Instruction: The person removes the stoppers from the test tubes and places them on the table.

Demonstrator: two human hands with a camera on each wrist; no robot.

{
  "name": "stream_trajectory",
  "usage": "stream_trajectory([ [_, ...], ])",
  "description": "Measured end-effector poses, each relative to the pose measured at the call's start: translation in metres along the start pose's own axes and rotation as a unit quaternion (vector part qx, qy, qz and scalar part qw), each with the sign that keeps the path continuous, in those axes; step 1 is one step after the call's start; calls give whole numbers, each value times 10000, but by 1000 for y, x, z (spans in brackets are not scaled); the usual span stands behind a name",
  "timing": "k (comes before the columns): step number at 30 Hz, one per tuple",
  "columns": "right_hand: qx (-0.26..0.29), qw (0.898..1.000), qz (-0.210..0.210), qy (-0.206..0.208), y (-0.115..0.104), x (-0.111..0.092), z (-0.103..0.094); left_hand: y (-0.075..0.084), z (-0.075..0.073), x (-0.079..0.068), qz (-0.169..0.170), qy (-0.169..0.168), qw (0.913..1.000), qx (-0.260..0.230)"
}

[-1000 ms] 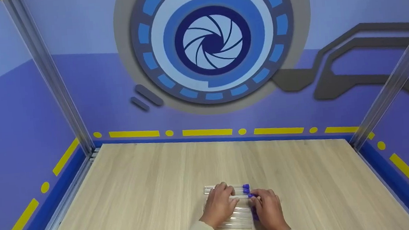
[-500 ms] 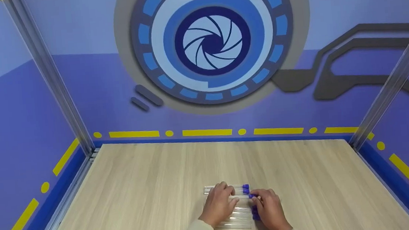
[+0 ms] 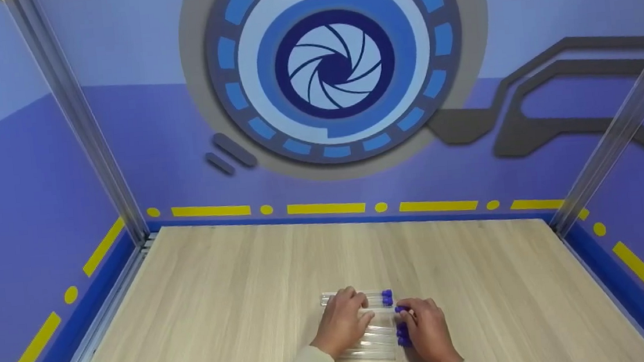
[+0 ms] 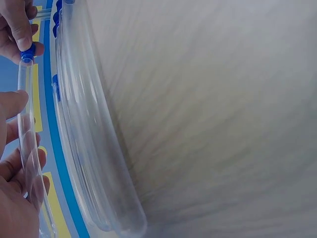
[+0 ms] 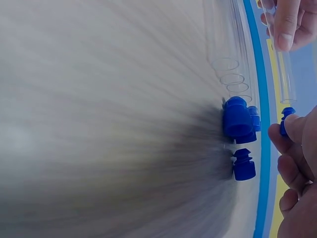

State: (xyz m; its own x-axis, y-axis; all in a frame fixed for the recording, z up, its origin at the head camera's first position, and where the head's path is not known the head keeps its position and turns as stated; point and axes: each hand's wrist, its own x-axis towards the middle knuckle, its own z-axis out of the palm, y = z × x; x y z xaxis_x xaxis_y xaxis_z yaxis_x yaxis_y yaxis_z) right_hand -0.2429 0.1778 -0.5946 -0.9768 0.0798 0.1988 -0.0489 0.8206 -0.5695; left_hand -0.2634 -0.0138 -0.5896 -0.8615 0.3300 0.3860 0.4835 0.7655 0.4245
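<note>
Above the wooden table, my left hand (image 3: 343, 322) grips a clear test tube (image 4: 26, 74), its thumb on one side and fingers around the other. The tube lies sideways with its mouth to the right. My right hand (image 3: 428, 332) pinches a ribbed blue stopper (image 5: 286, 115) between thumb and forefinger. In the right wrist view, the stopper's narrow end faces the tube's mouth across a slight gap. Several unstoppered tubes (image 3: 374, 348) lie side by side below my left hand. Loose blue stoppers (image 5: 237, 121) rest by their mouths, partly behind my right hand in the head view.
Beyond my left hand, two test tubes with blue stoppers (image 3: 387, 298) lie on the wooden tabletop (image 3: 239, 305). A blue and purple printed panel (image 3: 167, 148) rises behind the table, with metal posts (image 3: 84, 126) at its corners.
My right hand and its stopper have shifted slightly right, away from the tube's mouth, and a small gap shows there. My left hand has barely moved.
</note>
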Motion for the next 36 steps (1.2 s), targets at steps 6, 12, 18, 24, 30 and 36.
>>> stream_trajectory([
  [6, -155, 9998, -111, -47, 4, 0, 1, 0, 0, -1, -52, -113, 9999, 118],
  [12, -159, 9997, 38, -183, 4, 0, 2, -1, 1, -1, -67, -303, 9994, 136],
  [18, -190, 9996, 70, -211, 6, 0, 3, -2, 3, 0, -56, -458, 9988, 138],
  [24, -304, 9993, -14, -215, 6, 0, 4, -3, 5, -1, -68, -456, 9988, 161],
  [30, -457, 9986, -39, -252, 7, -1, 6, -4, 6, -2, -50, -421, 9990, 145],
  [36, -700, 9974, -100, -125, 7, -2, 7, -5, 9, -2, -40, -357, 9992, 180],
])
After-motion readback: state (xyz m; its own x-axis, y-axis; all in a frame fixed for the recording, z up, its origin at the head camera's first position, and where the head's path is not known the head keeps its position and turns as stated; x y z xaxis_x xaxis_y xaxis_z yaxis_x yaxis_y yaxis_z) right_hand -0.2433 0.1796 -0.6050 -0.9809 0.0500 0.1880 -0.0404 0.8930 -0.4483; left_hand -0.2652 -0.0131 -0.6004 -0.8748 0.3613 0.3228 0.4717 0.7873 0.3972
